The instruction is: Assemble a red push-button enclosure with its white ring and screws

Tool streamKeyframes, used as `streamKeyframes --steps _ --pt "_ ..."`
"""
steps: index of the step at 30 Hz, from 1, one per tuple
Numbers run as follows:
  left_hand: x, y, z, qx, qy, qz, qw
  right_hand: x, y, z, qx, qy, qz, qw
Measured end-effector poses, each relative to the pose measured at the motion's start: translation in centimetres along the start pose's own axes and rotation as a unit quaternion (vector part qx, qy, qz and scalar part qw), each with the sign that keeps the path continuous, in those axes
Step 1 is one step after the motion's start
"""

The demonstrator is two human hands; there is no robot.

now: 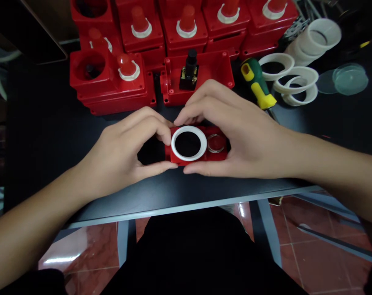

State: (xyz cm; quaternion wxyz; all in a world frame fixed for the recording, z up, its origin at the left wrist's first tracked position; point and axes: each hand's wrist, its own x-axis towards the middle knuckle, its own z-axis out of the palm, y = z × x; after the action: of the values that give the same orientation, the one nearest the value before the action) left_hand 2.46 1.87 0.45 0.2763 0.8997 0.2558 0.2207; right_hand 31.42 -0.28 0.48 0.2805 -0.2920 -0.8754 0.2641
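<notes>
Low over the front of the black table is a small red housing cover (pixel 210 131), with a white ring (pixel 204 143) at its left opening and a round red piece (pixel 216 143) at its right. My left hand (pixel 118 153) grips the cover's left end between thumb and fingers. From the other side my right hand (pixel 244 133) holds its right end, thumb along the near edge and fingers over the far edge. Just beyond the hands, an open red housing base (pixel 218 69) contains a black push-button switch (pixel 190 73).
Several assembled red housings (pixel 112 86) line the back. To the right are a green-and-yellow screwdriver (pixel 259 86), loose white rings (pixel 314 78), stacked white rings (pixel 308 45) and clear discs (pixel 351 80). The table's front edge (pixel 186 207) runs close below the hands.
</notes>
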Motion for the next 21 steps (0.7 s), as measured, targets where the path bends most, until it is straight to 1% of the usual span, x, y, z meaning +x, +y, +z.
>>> streamKeyframes --steps 2,4,8,14,16,18,21 --pt "0.0 0.0 0.0 0.002 0.0 0.001 1.0 0.1 0.0 0.3 0.005 0.017 -0.003 1.0" --pt "-0.1 0.0 0.0 0.01 0.001 0.002 1.0 0.3 -0.2 0.3 0.018 0.016 0.005 1.0" --pt "-0.2 -0.1 0.1 0.01 0.003 -0.021 1.0 0.4 -0.9 -0.3 0.051 -0.014 0.032 0.998" --pt "-0.2 -0.3 0.1 0.002 0.011 0.006 1.0 0.0 -0.8 -0.8 0.074 -0.057 0.018 0.996" --pt "-0.2 -0.2 0.1 -0.001 0.01 -0.003 1.0 -0.1 -0.6 -0.6 0.06 -0.047 0.028 0.997" --pt "-0.3 -0.1 0.1 0.006 0.002 -0.008 1.0 -0.1 -0.4 -0.2 0.032 -0.02 0.038 0.999" --pt "-0.3 0.1 0.0 0.027 -0.003 -0.005 1.0 0.1 -0.4 0.1 0.012 0.009 0.031 0.999"
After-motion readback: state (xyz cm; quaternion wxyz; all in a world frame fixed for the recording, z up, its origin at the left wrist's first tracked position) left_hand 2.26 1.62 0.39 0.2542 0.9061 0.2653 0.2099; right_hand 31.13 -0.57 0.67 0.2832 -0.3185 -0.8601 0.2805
